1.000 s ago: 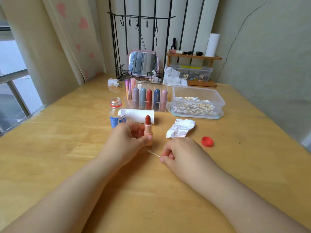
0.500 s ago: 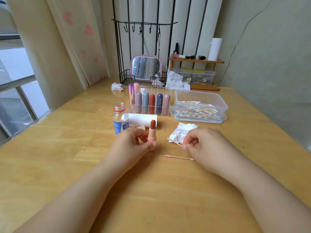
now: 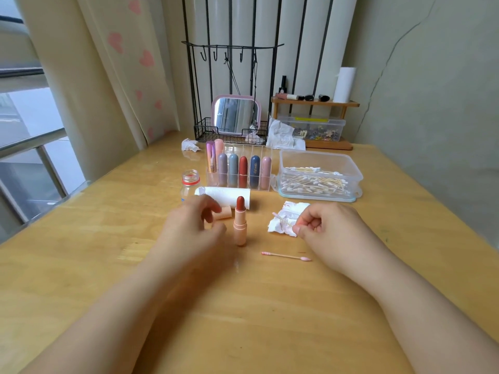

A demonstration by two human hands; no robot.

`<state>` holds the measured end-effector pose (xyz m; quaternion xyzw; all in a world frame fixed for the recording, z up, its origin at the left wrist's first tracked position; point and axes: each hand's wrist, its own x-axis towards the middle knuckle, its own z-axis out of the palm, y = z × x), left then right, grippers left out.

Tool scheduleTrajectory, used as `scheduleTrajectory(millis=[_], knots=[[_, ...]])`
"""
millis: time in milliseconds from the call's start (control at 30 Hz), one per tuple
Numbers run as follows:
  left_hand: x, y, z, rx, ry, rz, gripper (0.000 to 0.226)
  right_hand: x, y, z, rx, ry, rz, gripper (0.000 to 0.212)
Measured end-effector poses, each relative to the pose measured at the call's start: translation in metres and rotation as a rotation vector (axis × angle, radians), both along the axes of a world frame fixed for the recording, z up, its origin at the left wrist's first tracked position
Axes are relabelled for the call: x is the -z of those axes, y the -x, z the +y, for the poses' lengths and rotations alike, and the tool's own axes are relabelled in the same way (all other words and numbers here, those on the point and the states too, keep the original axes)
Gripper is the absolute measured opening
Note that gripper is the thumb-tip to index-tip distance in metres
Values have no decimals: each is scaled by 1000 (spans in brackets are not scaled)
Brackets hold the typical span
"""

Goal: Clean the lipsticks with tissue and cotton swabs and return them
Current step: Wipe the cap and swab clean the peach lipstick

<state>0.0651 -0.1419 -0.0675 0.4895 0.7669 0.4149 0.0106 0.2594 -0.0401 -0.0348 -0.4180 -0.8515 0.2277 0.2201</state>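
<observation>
The open lipstick [image 3: 240, 224] stands free on the table between my hands, my left hand [image 3: 194, 225] loose and holding nothing beside it, my right hand [image 3: 328, 228] pinching a cotton swab [image 3: 282, 220] right of it, so I think next I must steady it and wipe.

front: bare table [image 3: 243, 306] | beyond: lipstick [image 3: 240, 224] (upright), swab [image 3: 286, 256]

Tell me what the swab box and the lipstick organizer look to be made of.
Swab box: seemingly translucent, frosted plastic; the cotton swabs show hazily through its walls. Lipstick organizer: apparently clear, glossy acrylic or similar hard plastic; its dividers are see-through with bright edges.
</observation>
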Motion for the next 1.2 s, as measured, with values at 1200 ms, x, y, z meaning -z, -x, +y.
scheduleTrajectory(millis=[1200], knots=[[-9,-3,-17,-210,313,490,21,-1,2,-4,-100,4,118,15]])
